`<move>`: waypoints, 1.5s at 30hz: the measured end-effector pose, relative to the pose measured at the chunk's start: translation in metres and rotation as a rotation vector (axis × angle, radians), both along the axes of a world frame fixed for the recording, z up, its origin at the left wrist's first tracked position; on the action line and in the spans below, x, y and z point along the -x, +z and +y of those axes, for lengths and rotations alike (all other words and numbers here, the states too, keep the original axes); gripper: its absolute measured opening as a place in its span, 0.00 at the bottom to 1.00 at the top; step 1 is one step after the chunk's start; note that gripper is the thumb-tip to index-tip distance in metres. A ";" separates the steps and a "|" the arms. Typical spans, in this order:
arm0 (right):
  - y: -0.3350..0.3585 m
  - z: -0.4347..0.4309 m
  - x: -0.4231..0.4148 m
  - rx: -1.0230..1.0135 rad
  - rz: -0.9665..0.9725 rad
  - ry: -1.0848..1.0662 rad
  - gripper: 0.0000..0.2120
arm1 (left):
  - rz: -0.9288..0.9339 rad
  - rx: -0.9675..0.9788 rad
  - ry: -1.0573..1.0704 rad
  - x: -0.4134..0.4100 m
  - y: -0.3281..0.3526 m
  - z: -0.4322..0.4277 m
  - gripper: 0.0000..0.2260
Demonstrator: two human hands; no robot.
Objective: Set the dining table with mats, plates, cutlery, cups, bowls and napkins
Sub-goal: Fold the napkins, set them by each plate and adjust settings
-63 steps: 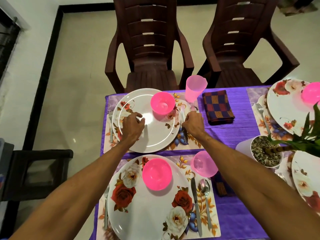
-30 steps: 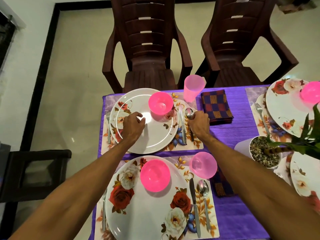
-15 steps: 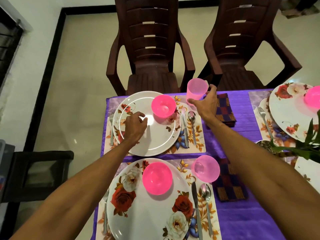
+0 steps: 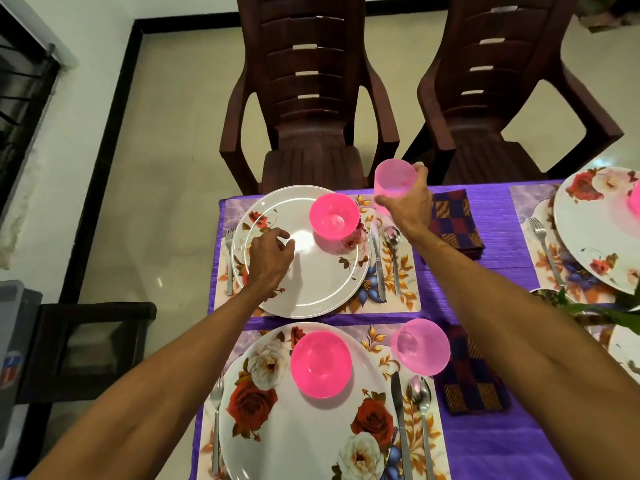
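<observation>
Head view: right hand (image 4: 407, 206) is gripping the upright pink cup (image 4: 393, 181) at the far right corner of the far place mat (image 4: 405, 292), just beyond the spoon (image 4: 393, 251) and beside the checked napkin (image 4: 453, 220); left hand (image 4: 270, 256) is resting on the white plate (image 4: 311, 289), fingers loosely curled, holding nothing; the cup is standing to the plate's right, so the right hand is nearer.

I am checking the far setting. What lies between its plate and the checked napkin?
Head view: a knife and a spoon lie side by side on the floral mat, between the plate and the checked napkin.
</observation>
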State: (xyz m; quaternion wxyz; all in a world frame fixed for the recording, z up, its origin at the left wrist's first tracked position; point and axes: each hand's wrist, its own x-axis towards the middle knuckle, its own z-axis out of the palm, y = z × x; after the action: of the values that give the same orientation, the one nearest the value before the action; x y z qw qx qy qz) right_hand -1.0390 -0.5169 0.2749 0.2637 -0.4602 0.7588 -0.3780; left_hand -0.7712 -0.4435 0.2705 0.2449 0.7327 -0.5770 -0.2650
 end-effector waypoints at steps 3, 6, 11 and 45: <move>0.000 0.007 0.010 -0.024 -0.035 0.009 0.57 | -0.004 -0.006 0.001 0.002 0.001 0.000 0.13; -0.003 0.026 0.021 -0.041 -0.078 -0.002 0.54 | -0.001 -0.011 -0.003 0.002 0.002 0.000 0.13; -0.021 0.062 0.046 -0.144 0.408 -0.051 0.27 | 0.003 -0.023 -0.035 0.003 0.005 0.003 0.13; -0.021 0.092 0.044 -0.412 0.546 0.285 0.28 | -0.034 -0.072 -0.076 0.040 0.017 0.021 0.11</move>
State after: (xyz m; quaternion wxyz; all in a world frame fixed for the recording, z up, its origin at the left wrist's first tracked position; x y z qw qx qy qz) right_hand -1.0834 -0.4245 0.2539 0.1887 -0.5824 0.7896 -0.0404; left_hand -0.8110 -0.4220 0.2873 0.1982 0.7230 -0.5987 -0.2821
